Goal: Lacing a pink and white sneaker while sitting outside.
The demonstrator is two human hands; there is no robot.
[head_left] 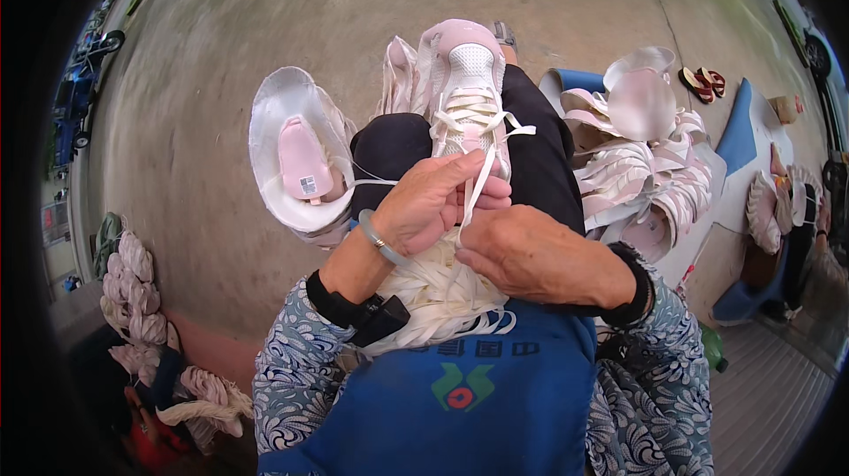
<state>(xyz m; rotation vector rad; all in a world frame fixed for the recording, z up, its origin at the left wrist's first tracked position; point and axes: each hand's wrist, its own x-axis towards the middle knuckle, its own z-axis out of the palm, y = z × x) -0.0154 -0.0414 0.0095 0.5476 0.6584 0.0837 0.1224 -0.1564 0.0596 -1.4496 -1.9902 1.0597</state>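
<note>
A pale pink and white shoe upper (470, 78) lies along my lap between my knees, its toe pointing away from me. Cream lace crosses its front in several rows. My left hand (435, 202) is closed at the near end of the upper, thumb and fingers pinching the shoelace (478, 182). Close beside it on the right, my right hand (531, 255) is curled, its fingertips pinching the lower part of that lace. A heap of loose cream laces (442, 295) rests on my lap, under my wrists.
Another shoe upper (301, 153) with a pink tongue sits left of my knee. Stacked uppers (641, 157) lie to the right, near blue sheeting (738, 131) and sandals (701, 84). Bundled uppers (133, 290) stand at the far left. Other people sit at both sides.
</note>
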